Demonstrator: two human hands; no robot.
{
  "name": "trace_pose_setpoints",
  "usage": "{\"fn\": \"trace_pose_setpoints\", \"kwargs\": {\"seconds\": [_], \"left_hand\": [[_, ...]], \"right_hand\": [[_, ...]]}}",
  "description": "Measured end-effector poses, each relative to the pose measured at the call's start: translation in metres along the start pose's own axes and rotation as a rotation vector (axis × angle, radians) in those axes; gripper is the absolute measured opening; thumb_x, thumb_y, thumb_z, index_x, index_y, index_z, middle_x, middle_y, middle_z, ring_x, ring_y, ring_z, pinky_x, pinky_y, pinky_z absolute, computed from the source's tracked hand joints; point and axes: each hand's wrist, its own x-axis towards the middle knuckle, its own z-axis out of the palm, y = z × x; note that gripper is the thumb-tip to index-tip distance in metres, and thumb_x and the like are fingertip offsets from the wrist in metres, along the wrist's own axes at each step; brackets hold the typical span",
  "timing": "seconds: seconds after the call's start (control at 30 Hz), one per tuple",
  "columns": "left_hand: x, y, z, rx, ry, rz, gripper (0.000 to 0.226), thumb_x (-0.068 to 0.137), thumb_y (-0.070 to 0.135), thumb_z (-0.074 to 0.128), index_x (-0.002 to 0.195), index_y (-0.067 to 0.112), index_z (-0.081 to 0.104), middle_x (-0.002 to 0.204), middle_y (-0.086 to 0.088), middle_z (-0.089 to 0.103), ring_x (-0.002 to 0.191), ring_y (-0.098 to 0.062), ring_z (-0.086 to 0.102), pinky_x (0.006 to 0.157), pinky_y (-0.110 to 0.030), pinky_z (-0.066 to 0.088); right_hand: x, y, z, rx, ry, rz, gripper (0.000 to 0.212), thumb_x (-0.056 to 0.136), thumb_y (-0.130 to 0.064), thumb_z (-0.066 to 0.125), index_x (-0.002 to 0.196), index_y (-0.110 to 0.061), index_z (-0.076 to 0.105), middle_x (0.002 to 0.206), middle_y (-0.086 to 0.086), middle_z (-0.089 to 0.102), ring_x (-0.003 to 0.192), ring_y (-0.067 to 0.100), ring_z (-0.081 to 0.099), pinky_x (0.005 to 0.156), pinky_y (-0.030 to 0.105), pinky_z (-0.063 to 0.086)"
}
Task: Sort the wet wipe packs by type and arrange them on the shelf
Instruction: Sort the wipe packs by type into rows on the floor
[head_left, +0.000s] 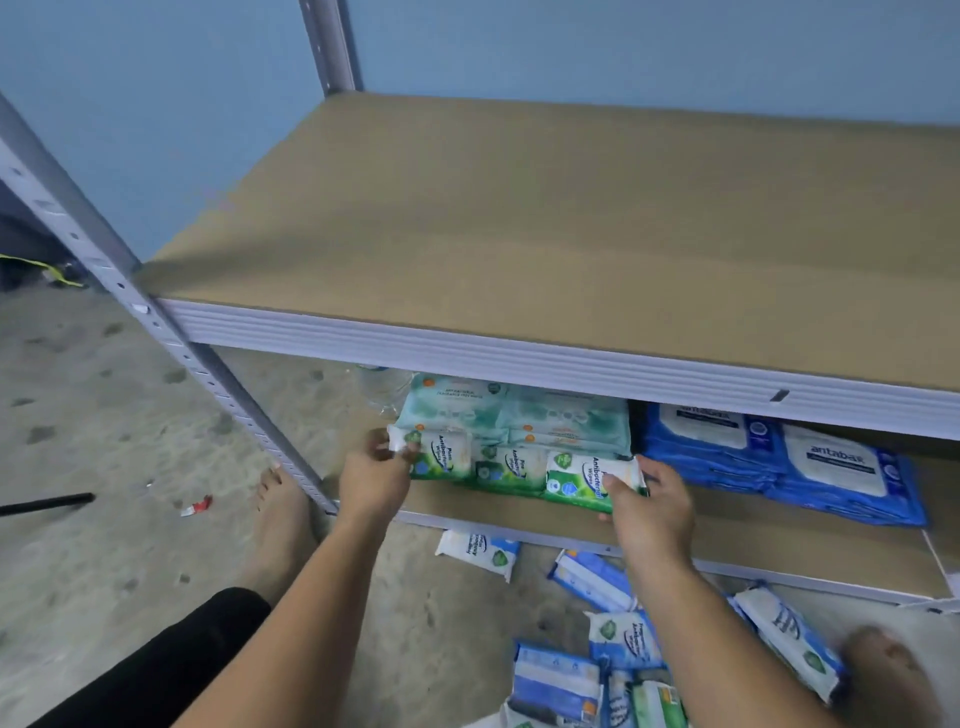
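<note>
**Left hand (376, 475) and right hand (649, 506) bracket the green packs (511, 467)**

The left hand pinches the row's left end and the right hand grips the right-end pack, so the two are well apart. We judge this squares the row along the front of the lower shelf (779, 540), centre frame. Teal packs (493, 410) sit just behind and blue packs (779, 457) lie at centre right, each type in its own block. Loose packs (597, 649) lie unsorted on the floor (104, 415), lower right. The upper board (519, 208) is tan fibreboard, the floor is stained concrete, and the wall (156, 104) is blue.
</note>
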Motion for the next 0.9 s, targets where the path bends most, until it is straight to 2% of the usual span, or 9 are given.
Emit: {"fn": "trace_pose_setpoints", "kwargs": {"seconds": [0.1,0.2,0.27,0.33,0.47,0.57,0.67,0.8,0.9], "left_hand": [[0.031,-0.009,0.013,0.097,0.091,0.028,0.036,0.095,0.03,0.067,0.125,0.011,0.061,0.113,-0.006,0.07,0.102,-0.027,0.063,0.083,-0.034,0.045],[0.052,-0.014,0.024,0.165,0.103,0.001,0.02,0.098,0.027,0.062,0.114,0.015,0.063,0.102,-0.001,0.065,0.093,-0.024,0.057,0.073,-0.029,0.034],[0.065,-0.023,0.031,0.189,0.07,-0.006,0.013,0.096,0.025,0.064,0.103,0.015,0.067,0.094,0.0,0.068,0.088,-0.025,0.061,0.068,-0.03,0.037],[0.074,-0.03,0.038,0.202,0.032,-0.02,0.005,0.093,0.024,0.066,0.094,0.019,0.065,0.089,0.001,0.069,0.089,-0.026,0.065,0.071,-0.03,0.045],[0.081,-0.04,0.051,0.292,0.041,0.016,0.003,0.093,0.024,0.065,0.092,0.022,0.062,0.09,-0.002,0.064,0.087,-0.026,0.059,0.074,-0.03,0.042],[0.08,-0.045,0.058,0.361,0.103,0.068,0.004,0.092,0.021,0.064,0.092,0.017,0.062,0.091,-0.004,0.062,0.084,-0.026,0.054,0.073,-0.029,0.038],[0.081,-0.054,0.063,0.405,0.178,0.108,0.014,0.09,0.025,0.061,0.094,0.013,0.066,0.095,-0.012,0.069,0.088,-0.035,0.06,0.074,-0.034,0.046],[0.085,-0.059,0.068,0.377,0.182,0.118,0.014,0.09,0.022,0.06,0.098,0.013,0.066,0.099,-0.015,0.07,0.092,-0.037,0.062,0.075,-0.034,0.046],[0.084,-0.063,0.071,0.417,0.228,0.206,0.036,0.085,0.021,0.064,0.119,0.011,0.064,0.113,-0.019,0.065,0.106,-0.04,0.059,0.093,-0.041,0.047]], "right_hand": [[0.029,0.015,0.008,0.011,0.038,0.008,0.034,0.09,0.0,0.072,0.116,-0.019,0.061,0.094,-0.009,0.061,0.071,0.016,0.064,0.068,0.04,0.06],[0.053,0.033,0.009,-0.017,0.084,0.018,0.033,0.09,0.0,0.071,0.119,-0.014,0.063,0.097,-0.003,0.064,0.064,0.01,0.06,0.072,0.047,0.06],[0.065,0.043,0.006,-0.034,0.107,0.026,0.034,0.09,0.0,0.071,0.121,-0.012,0.063,0.1,-0.002,0.063,0.066,0.011,0.06,0.074,0.049,0.06],[0.073,0.051,0.003,-0.046,0.12,0.025,0.034,0.09,0.0,0.071,0.12,-0.014,0.063,0.102,-0.002,0.063,0.071,0.012,0.062,0.077,0.05,0.061],[0.089,0.064,0.002,-0.064,0.136,0.025,0.03,0.089,0.001,0.071,0.103,-0.024,0.062,0.101,0.001,0.068,0.08,0.018,0.067,0.081,0.051,0.061],[0.098,0.064,0.007,-0.062,0.122,0.025,0.028,0.091,0.001,0.069,0.108,-0.02,0.061,0.093,-0.009,0.064,0.074,0.011,0.063,0.077,0.045,0.061],[0.106,0.067,0.017,-0.116,0.087,0.066,0.029,0.091,-0.001,0.07,0.113,-0.018,0.062,0.096,-0.007,0.065,0.073,0.014,0.065,0.078,0.047,0.062],[0.11,0.077,0.027,-0.41,0.132,0.031,0.031,0.087,-0.017,0.073,0.118,-0.02,0.069,0.108,0.003,0.072,0.099,0.03,0.07,0.09,0.04,0.057],[0.108,0.081,0.032,-0.493,0.172,0.017,0.043,0.088,-0.025,0.071,0.13,-0.023,0.067,0.126,0.006,0.065,0.112,0.029,0.065,0.099,0.034,0.051]]}}
